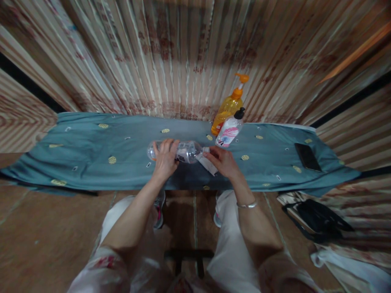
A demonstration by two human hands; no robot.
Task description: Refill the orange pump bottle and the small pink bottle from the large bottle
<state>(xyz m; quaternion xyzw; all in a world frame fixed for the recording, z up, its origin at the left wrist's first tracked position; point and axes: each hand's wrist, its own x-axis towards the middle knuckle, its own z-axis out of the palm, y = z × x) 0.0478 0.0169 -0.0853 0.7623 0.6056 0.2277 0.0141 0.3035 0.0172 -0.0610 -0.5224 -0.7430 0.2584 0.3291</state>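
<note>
A clear plastic bottle [191,152] lies on its side over the cloth-covered table, its neck pointing right. My left hand [166,156] is wrapped round the bottle's body from above, beside its printed label. At the neck end, the fingers of my right hand [222,160] are closed on the bottle's whitish cap [205,150]. Under the neck and partly behind my right hand is a flat white piece [208,166], whose kind I cannot make out; whether my fingers touch it is unclear.
Behind my right hand stand a yellow pump bottle [224,112] with an orange top and a white-and-pink bottle [229,131] with a black top. A dark phone [307,156] lies on the right of the blue-green tablecloth [91,154]. Pleated curtains [171,61] surround the table. A black bag [320,219] is at lower right.
</note>
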